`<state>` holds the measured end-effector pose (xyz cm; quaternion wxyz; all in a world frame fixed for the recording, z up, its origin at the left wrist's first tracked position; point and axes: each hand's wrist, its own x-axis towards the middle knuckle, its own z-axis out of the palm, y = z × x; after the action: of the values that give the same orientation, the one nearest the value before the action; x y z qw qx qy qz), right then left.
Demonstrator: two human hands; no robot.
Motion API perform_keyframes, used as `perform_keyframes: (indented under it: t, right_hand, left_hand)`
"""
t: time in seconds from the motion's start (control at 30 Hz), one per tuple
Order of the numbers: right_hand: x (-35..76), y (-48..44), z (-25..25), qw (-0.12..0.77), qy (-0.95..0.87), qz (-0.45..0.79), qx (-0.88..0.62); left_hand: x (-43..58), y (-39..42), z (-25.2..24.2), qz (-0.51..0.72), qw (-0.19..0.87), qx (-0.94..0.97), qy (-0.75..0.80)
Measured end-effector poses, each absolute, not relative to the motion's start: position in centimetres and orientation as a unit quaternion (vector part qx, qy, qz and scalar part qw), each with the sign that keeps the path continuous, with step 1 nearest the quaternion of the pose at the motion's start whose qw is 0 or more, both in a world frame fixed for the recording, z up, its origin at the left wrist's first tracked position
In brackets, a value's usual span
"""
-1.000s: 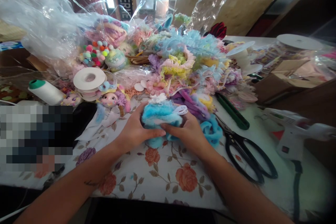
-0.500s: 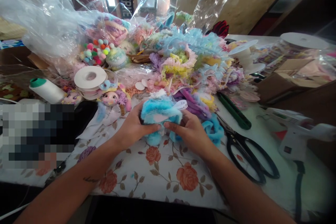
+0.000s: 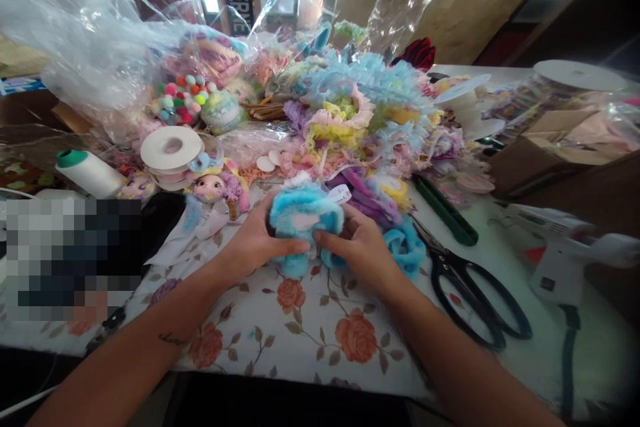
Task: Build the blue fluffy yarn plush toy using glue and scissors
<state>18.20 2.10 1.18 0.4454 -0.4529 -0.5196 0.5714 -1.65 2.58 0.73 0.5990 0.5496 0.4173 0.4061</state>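
Note:
Between both hands, just above the floral tablecloth (image 3: 273,333), is a fluffy blue plush piece (image 3: 295,203) with a pale pink patch and a white tag (image 3: 339,194). My left hand (image 3: 260,233) grips its left side, thumb lying across the front. On the other side, my right hand (image 3: 357,240) holds it with the thumb pressed near the middle; the other fingers are partly hidden behind. Fuzzy blue loops (image 3: 406,247) and a purple fuzzy strip (image 3: 367,193) lie beside my right hand.
Black-handled scissors (image 3: 475,290), a green cutter (image 3: 445,210) and a white glue gun (image 3: 555,247) lie to the right. Left are a thread cone (image 3: 90,173), a ribbon spool (image 3: 171,149) and a doll head (image 3: 210,187). Ruffled trims (image 3: 350,80) and plastic bags (image 3: 95,33) pile up behind.
The plush piece has tipped slightly, showing more of its pink patch, and its tag has shifted a little left. Both hands keep their hold.

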Motion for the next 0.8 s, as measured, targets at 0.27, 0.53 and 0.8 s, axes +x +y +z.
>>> perform_keyframes:
  t: [0.27,0.53,0.8]
  right_hand:
    - [18.2,2.2,1.3,0.45,-0.546,0.541,-0.455]
    - [18.5,2.3,1.0,0.436,-0.572,0.513,-0.469]
    - [17.5,1.9,1.0,0.476,-0.529,0.554,-0.432]
  left_hand:
    - [-1.5,2.7,0.9,0.419,0.604,0.529,0.424]
    - [-1.3,2.7,1.2,0.422,0.648,0.484,0.41]
    - [-1.1,2.2,0.1,0.443,0.655,0.442,0.423]
